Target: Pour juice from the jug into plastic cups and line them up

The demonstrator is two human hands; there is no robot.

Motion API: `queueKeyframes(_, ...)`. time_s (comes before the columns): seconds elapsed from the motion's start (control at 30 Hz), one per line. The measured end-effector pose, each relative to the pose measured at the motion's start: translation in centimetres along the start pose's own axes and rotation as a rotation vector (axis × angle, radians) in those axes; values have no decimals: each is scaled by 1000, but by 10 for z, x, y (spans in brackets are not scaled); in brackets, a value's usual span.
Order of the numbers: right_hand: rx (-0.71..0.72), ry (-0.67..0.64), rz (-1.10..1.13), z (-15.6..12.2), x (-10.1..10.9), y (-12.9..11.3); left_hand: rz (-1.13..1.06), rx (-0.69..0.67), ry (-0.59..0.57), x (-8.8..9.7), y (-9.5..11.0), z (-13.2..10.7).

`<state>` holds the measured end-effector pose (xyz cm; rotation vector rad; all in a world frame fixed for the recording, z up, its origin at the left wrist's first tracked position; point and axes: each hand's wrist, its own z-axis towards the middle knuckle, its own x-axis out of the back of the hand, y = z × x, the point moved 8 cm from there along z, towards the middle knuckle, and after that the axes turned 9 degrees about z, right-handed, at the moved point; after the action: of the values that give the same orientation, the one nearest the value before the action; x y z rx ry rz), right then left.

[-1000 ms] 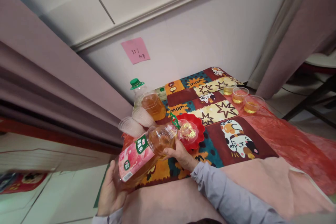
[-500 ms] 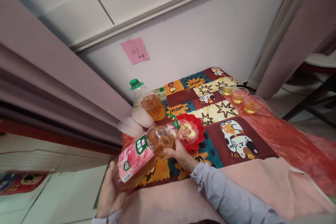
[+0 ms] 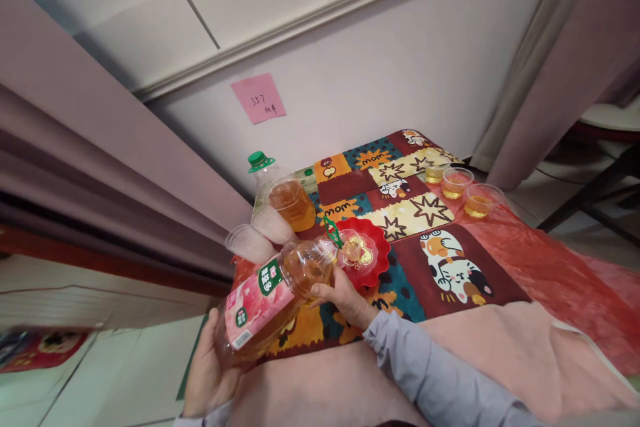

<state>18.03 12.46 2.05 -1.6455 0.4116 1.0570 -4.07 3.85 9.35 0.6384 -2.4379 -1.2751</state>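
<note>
A large clear bottle of amber juice (image 3: 260, 300) with a pink and green label lies tilted in my two hands, its mouth end pointing right and away. My left hand (image 3: 210, 370) cups the bottle's base. Around its shoulder near the neck, my right hand (image 3: 345, 297) is closed. A green handle ring (image 3: 333, 232) sticks up at the neck. Just beyond the neck is a red scalloped plate (image 3: 383, 253) with a gold pattern. A small clear round shape sits over the plate by the bottle's mouth; I cannot make out whether it is a cup.
Another juice bottle (image 3: 300, 203) with a green cap stands behind, beside stacks of clear plastic cups (image 3: 250, 243). Several cups of yellow drink (image 3: 483, 201) stand at the right on red plastic sheeting (image 3: 555, 267). Patterned mats (image 3: 415, 273) cover the table. A curtain (image 3: 125, 167) hangs at left.
Both hands and the bottle hold nearly the same tilted position. Only a very slight shift of the whole view shows.
</note>
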Motion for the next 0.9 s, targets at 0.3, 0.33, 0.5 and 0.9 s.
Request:
queueKeyframes(0.3,-1,-15,-14,-1,-3,-3,-34,2,15,-8,3,-7)
queueKeyframes(0.33,-1,-13,-16,-1,-2,-3,-42,9,15,-9,3,-8)
queueKeyframes(0.5,3,-11,-18,-1,-1,-1,-98,20,19,-13,4,-12)
queueKeyframes(0.9,-15,-3,-19,-1,2,1,-180,-6,-2,-15,2,-11)
